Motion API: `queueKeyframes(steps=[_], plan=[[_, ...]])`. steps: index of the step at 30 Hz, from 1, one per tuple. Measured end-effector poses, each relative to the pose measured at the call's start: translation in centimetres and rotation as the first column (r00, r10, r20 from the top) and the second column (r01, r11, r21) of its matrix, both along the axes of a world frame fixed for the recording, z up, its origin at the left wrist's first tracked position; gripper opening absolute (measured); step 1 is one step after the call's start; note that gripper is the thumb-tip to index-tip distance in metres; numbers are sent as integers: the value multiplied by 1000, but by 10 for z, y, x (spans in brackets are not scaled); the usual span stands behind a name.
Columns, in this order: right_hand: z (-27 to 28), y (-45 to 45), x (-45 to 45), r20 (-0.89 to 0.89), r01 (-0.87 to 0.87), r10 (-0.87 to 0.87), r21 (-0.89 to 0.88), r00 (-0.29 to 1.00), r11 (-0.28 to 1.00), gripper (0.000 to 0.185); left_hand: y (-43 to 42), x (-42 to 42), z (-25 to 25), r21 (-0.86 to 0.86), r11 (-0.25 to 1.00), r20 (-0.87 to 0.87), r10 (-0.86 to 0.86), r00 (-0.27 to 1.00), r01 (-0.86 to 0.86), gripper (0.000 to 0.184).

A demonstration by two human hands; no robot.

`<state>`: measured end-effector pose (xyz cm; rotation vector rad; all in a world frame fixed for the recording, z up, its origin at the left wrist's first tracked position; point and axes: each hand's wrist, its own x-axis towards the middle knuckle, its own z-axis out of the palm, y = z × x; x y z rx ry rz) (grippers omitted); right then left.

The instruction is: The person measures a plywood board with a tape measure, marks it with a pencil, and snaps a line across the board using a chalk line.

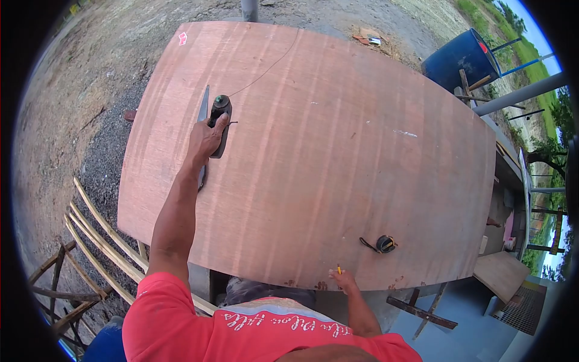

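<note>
Outdoors, a broad sheet of pinkish plywood [313, 169] is being supported above rough ground, and clock directions are being taken from its centre. Nearest, around six o'clock, a red shirt [163, 317] is being worn by the person at the sheet's edge. Toward half past five, just inside that edge, a yellow pencil [339, 269] is being pinched between the thumb and fingers of the right hand [342, 281]. Near half past four, a round, dark tape measure [385, 244] with a black strap is being borne by the wood.

At about nine o'clock, a dark, boat-shaped line reel [221, 130] is being gripped by the left hand [207, 137], with the fingers closed about it; its inside is being mostly hidden. From its far end a thin line [271, 66] is being led across to the far edge near twelve o'clock. Beside the reel, what looks like a handsaw [204, 105] is being partly covered by the same hand.

Beyond the sheet, pale timber strips [111, 241] are being seen at eight o'clock. Farther off, at two o'clock, a large blue drum [455, 63] is being shown just past the edge; what it contains cannot be told.
</note>
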<state>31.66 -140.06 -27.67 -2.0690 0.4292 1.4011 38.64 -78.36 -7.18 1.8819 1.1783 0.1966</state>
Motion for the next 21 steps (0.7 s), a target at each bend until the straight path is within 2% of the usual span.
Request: queueKeyframes(steps=[5,8,11,21], plan=[[-2,0,8,37,-13,13,8,999,1000,43,-17,-33,-19,-58,998,6,-9,1000,10,65],[19,15,16,57,-66,66,-4,996,998,44,-25,-42,-27,-85,996,12,-5,1000,6,66],[8,10,15,100,-88,88,-2,991,996,45,-26,-48,-49,-85,996,-5,-16,1000,15,67],[10,9,8,34,-67,68,-20,997,998,46,-31,-36,-47,-78,996,-64,-41,997,36,71]])
